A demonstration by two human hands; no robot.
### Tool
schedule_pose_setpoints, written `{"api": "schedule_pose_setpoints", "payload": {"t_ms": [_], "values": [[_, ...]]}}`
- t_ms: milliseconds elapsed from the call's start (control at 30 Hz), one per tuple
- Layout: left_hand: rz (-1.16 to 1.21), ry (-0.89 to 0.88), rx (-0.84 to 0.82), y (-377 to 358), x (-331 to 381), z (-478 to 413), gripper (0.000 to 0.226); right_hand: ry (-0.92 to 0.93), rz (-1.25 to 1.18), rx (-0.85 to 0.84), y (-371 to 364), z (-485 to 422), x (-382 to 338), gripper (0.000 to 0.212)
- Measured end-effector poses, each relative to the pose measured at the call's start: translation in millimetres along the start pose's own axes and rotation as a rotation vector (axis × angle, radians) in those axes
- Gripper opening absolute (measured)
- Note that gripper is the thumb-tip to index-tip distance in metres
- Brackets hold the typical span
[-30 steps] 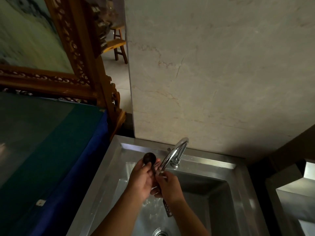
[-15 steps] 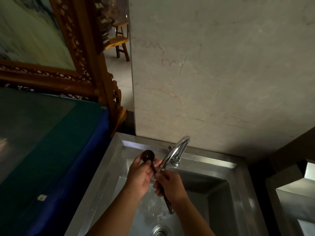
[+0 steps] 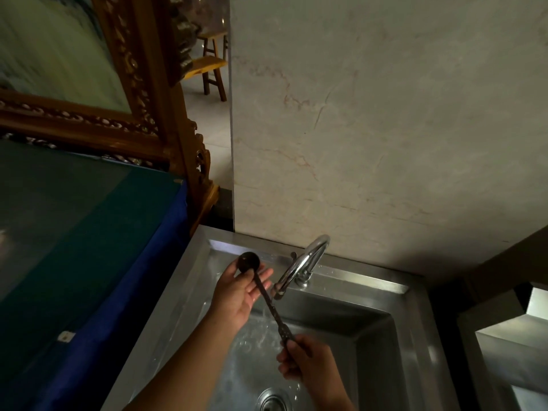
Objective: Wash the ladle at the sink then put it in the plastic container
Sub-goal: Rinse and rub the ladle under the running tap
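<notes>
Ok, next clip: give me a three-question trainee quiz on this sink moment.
1. True or false: the right hand grips the ladle at its handle end.
2. The ladle's bowl is at the: A) left hand B) drain C) faucet base
3. Is water running from the faucet?

Key: 1 true; 2 A; 3 yes, a stream falls into the sink.

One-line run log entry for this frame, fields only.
phase: washing | ladle: over sink, under faucet stream | right hand: gripping handle end | left hand: open, cupping bowl | plastic container: not in view
</notes>
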State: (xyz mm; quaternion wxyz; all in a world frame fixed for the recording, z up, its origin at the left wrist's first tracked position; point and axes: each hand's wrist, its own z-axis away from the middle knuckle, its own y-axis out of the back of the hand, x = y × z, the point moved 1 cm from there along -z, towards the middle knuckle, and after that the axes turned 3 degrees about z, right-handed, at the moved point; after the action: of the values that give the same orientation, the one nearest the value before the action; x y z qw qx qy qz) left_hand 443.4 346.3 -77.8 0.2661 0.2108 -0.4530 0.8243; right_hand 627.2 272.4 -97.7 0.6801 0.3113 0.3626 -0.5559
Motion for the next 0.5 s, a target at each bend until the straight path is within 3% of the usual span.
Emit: {"api": "schedule_pose_setpoints", "payload": {"t_ms": [233,500], "values": [[-0.026,-0.074,-0.051,-12.2,24.5,-8.8,0.031,-0.043,-0.231,-0.042,-16.3,-18.8,-17.1,0.018],[-0.038,-0.016,-0.022,-2.1,5.3,-8.9,0.035,-0.037,-0.160,-0.169,-24.8,-2.4,-13.5,0.010]]}}
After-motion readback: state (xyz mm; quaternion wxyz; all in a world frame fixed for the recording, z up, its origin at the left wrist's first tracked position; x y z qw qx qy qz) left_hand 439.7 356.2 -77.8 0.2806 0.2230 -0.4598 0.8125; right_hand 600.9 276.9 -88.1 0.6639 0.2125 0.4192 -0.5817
